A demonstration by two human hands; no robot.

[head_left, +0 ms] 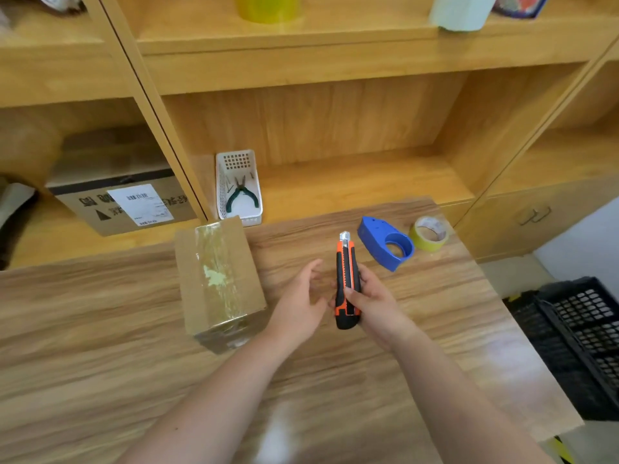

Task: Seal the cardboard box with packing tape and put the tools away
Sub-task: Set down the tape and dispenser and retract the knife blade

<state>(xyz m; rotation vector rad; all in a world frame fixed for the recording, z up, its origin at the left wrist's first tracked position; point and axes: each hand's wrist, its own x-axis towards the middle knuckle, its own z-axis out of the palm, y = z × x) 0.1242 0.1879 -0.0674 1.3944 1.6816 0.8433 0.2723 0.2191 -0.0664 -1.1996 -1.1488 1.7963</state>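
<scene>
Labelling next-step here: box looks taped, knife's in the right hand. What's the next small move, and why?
Probably carry the knife to the white basket on the shelf. The box already has tape along its top seam, the right hand grips the knife, and the left hand is free. Whether the blade is retracted is unclear.

**One camera on my head, looking down over the table**

The only view sits on my head, facing forward and tilted down. My forearms enter from the bottom edge, so my left hand and right hand land close, near the middle. The wide lens bends the table outward and still takes in the shelves standing farther back, across the top. No second view overlaps it.
</scene>
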